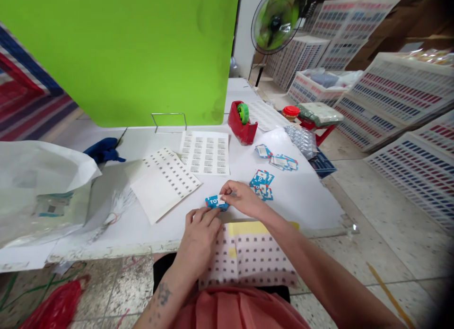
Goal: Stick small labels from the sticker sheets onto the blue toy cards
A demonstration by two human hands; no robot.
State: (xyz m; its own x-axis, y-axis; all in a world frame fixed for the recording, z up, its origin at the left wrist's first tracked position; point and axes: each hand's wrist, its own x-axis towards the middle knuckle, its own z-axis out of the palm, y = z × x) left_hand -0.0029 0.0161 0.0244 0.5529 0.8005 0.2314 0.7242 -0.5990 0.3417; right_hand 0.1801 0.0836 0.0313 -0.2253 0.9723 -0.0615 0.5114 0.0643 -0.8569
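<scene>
Coral cloth (244,310) nearest; blue card (213,201), prob. light/stiffish, best edge-held, steadied by part-spread L hand (203,234); white label (220,199) pinched by R hand (244,199).

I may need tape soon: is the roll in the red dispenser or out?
In. The green roll sits inside the red dispenser, its upper part showing above the red body.

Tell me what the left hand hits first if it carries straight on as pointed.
The blue card, right at the left hand's fingertips; they seem to touch it, though depth is hard to judge.
</scene>
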